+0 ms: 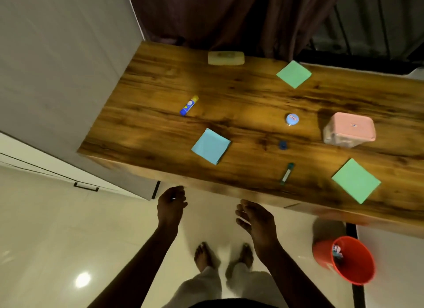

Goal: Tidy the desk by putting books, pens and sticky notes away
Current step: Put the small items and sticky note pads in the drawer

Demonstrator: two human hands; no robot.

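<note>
On the wooden desk (241,96) lie a blue sticky-note pad (211,146), a green pad (294,74) at the back and another green pad (356,181) near the front right. A green marker (286,173) rests near the front edge, and a blue-and-yellow glue stick (189,105) lies to the left. My left hand (171,204) and my right hand (254,217) hover below the desk's front edge, both holding nothing. The left hand's fingers are loosely curled; the right hand's are spread.
A pink lidded box (350,129) stands at the right, with a small round blue tin (291,119) and a blue cap (283,145) nearby. A pale yellow case (226,58) lies at the back. A red bucket (346,259) sits on the floor under the desk's right side. White cabinets (57,78) stand left.
</note>
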